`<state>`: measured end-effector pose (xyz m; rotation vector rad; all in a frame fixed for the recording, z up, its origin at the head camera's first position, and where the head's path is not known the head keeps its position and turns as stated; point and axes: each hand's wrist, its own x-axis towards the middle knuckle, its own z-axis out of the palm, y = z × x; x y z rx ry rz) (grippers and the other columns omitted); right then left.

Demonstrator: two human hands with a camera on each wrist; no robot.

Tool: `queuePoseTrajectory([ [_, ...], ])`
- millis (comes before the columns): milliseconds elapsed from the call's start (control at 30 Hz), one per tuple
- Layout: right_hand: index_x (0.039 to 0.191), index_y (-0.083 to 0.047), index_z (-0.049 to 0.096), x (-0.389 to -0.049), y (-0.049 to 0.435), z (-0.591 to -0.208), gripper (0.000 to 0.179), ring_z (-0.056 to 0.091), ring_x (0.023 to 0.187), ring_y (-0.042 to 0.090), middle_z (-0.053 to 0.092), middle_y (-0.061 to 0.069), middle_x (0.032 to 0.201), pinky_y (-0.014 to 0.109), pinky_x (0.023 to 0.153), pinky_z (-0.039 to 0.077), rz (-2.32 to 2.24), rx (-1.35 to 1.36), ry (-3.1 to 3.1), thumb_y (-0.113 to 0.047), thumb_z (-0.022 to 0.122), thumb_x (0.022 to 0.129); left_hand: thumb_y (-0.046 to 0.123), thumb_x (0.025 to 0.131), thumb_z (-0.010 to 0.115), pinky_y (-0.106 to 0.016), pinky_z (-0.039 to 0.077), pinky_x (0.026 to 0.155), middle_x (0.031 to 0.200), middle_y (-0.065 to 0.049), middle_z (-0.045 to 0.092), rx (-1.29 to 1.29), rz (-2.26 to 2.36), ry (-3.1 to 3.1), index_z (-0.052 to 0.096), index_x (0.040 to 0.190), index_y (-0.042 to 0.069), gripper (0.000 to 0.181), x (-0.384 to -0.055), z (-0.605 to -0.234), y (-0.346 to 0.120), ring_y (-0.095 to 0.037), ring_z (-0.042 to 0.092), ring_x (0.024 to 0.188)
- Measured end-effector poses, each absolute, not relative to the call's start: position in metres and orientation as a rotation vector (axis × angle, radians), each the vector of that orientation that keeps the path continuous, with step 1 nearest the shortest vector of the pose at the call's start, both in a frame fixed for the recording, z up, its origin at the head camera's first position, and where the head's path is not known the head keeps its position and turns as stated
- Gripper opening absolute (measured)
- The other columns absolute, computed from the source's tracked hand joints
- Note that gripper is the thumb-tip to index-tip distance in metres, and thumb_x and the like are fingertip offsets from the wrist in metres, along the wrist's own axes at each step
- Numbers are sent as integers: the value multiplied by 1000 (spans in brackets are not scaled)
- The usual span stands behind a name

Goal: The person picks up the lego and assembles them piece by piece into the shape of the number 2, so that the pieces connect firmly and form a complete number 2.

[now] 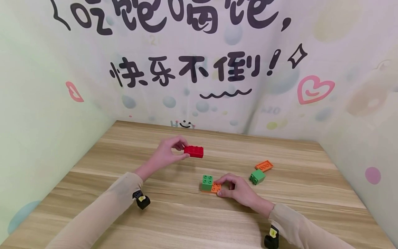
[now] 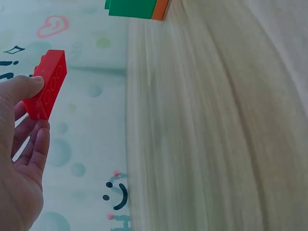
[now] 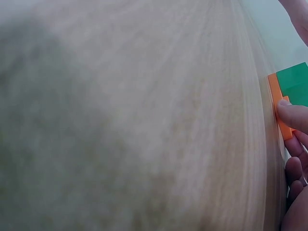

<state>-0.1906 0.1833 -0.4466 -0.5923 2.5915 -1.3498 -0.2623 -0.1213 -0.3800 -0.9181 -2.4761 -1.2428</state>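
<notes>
Left sleeve (image 1: 99,207): light beige, extended behind the left grip.
Left cam (image 1: 142,200): black, worn at the wrist, on the near side of the left grip.
Left hand (image 1: 166,153): clamped on the red brick (image 1: 194,151); its left end is pinched between thumb and fingers.
Red brick: held just right of the left grip, studs up; lifted off the table (image 1: 174,221), seen against the backdrop (image 1: 149,103) in left wrist view.
Green brick (image 1: 207,182): seated on the left end of the orange plate (image 1: 215,187), studs up; just left of the right grip, nearer the person than the red brick.
Orange plate: bare studs left showing between green brick and right grip; contact with table can't be told.
Right hand (image 1: 239,191): clamped on the orange plate at its right end, thumb on the near side, fingers on the far side.
Loose green (image 1: 257,176): laid on its side, right of the right grip and slightly beyond, studs turned toward the person.
Loose orange (image 1: 264,166): laid underside up just beyond loose green, farther from the right grip; touching or not can't be told.
Right cam (image 1: 272,237): black, worn at the wrist, behind the right grip.
</notes>
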Motion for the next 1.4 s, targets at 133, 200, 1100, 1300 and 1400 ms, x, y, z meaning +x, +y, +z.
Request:
queuePoseTrajectory([
  [133,110,-22,73,-191,183,-446,31,44,70,8,69,1,113,21,63,37,-1347,-591,2590,-27,81,81,10,80,82,-31,58,80,97,-6,69,-911,-1248,-2475,64,101,7,28,-258,-382,-116,-18,64,84],
  [200,111,-23,72,-191,183,-447,30,44,70,9,69,1,113,21,62,37,-1347,-593,2590,-27,81,82,11,80,82,-32,58,81,97,-5,69,-916,-1260,-2477,64,102,8,28,-255,-382,-114,-19,64,85],
  [1100,110,-23,72,-191,183,-447,28,44,71,9,69,1,110,21,63,36,-1327,-612,2604,-27,80,83,10,81,81,-35,58,82,97,-3,68,-1024,-1359,-2497,63,102,11,28,-225,-404,-83,-25,66,88],
  [1300,109,-23,72,-191,183,-447,27,44,71,9,69,0,109,21,64,36,-1319,-622,2614,-27,80,83,9,80,82,-34,58,80,96,-3,68,-1052,-1383,-2479,63,101,11,28,-219,-405,-77,-30,65,86],
  [1400,107,-22,72,-190,184,-447,26,45,71,8,69,0,107,20,64,37,-1313,-631,2626,-27,80,82,9,80,82,-37,59,81,97,-3,67,-1049,-1408,-2497,63,100,12,28,-217,-406,-75,-31,65,87],
])
